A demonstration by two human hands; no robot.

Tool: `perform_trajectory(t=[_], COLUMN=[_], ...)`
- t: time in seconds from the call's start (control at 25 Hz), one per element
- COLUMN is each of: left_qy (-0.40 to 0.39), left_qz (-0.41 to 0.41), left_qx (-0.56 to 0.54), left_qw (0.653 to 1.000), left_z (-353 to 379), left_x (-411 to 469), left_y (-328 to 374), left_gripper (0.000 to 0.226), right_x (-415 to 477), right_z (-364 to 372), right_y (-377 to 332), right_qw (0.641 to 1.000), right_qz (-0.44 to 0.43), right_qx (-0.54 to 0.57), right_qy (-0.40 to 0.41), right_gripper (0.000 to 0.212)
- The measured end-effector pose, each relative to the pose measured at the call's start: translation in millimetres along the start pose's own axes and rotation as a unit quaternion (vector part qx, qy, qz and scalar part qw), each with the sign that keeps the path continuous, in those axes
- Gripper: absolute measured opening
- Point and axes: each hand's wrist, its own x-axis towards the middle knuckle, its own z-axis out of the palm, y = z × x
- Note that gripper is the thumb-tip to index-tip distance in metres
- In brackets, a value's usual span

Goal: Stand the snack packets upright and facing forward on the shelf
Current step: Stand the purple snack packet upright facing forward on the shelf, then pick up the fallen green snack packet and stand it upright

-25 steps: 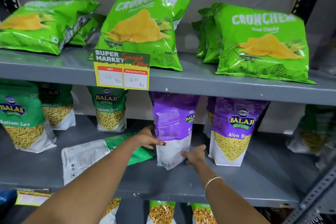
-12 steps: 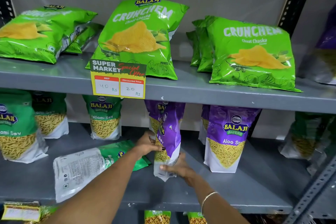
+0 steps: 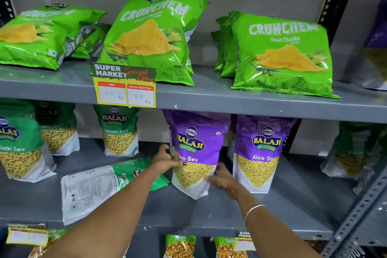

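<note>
A purple Aloo Sev packet (image 3: 195,144) stands upright on the middle shelf (image 3: 209,211), front label facing me. My left hand (image 3: 165,160) grips its left edge and my right hand (image 3: 222,180) holds its lower right corner. A second purple Aloo Sev packet (image 3: 261,153) stands upright just to the right. Left of my hands, a green Ratlami Sev packet (image 3: 100,186) lies flat with its back side up. Upright green Ratlami Sev packets (image 3: 120,130) stand at the back left.
Green Crunchem chip bags (image 3: 150,37) lean on the upper shelf, one behind a yellow price tag (image 3: 125,87). More green packets (image 3: 354,148) stand at the far right. A slotted metal upright (image 3: 356,216) runs along the right. Packets (image 3: 180,247) show on the shelf below.
The purple packet has been turned from back-facing, through edge-on, to front label facing me. Both hands stayed on it, and the view shifted slightly down.
</note>
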Motion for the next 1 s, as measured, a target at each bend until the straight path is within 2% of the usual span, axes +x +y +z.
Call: perform_trajectory(t=[0.08, 0.16, 0.2, 0.36, 0.48, 0.56, 0.64, 0.72, 0.8, 0.84, 0.96, 1.0], left_qy=[-0.01, 0.017, 0.039, 0.097, 0.108, 0.072, 0.029, 0.021, 0.033, 0.034, -0.023, -0.036], left_qz=[-0.007, -0.018, -0.018, -0.031, -0.032, -0.037, -0.024, -0.015, -0.016, -0.026, -0.029, -0.028], left_qx=[0.013, 0.058, 0.075, 0.069, 0.063, 0.072, 0.103, 0.167, 0.226, 0.242, 0.271, 0.261], left_qw=[1.0, 0.998, 0.996, 0.992, 0.992, 0.994, 0.994, 0.986, 0.973, 0.969, 0.962, 0.964], left_z=[-1.3, 1.1, 2.8, 14.9, 19.5, 14.3, -1.5, -27.7, -67.1, -92.3, -164.0, -187.3], left_x=[-2.2, -1.5, -2.2, -19.0, -23.5, -24.9, -27.5, -27.9, -24.2, -18.4, -10.5, -7.0], left_y=[-0.5, -3.4, -5.0, 2.8, 3.5, 0.6, -3.1, -6.3, -15.3, -24.6, -55.2, -68.2], left_gripper=[0.07, 0.085, 0.085, 0.056, 0.057, 0.061, 0.067, 0.078, 0.072, 0.067, 0.061, 0.06], right_x=[8.0, 5.5, 8.5, 18.3, 19.9, 21.1, 16.7, 11.2, 8.7, 5.0, -0.6, 3.2], right_z=[-4.4, -0.7, 0.3, 2.8, 1.5, -1.6, -2.4, -2.4, -0.7, 4.8, 49.0, 73.5], right_y=[3.6, -1.7, 0.5, 4.1, 3.6, 3.0, -4.7, -13.7, -14.8, -17.8, -24.4, -24.6], right_qw=[1.0, 0.998, 0.997, 0.993, 0.993, 0.993, 0.997, 0.989, 0.962, 0.951, 0.937, 0.936], right_qz=[-0.011, -0.025, -0.04, -0.083, -0.086, -0.071, -0.021, 0.089, 0.207, 0.252, 0.311, 0.316], right_qx=[0.011, 0.039, 0.037, 0.065, 0.054, 0.049, -0.003, -0.09, -0.155, -0.144, -0.087, -0.082], right_qy=[-0.012, -0.044, -0.058, -0.052, -0.062, -0.078, -0.079, -0.072, -0.093, -0.102, -0.135, -0.128], right_gripper=[0.062, 0.048, 0.047, 0.058, 0.051, 0.047, 0.039, 0.015, 0.039, 0.041, 0.049, 0.046])
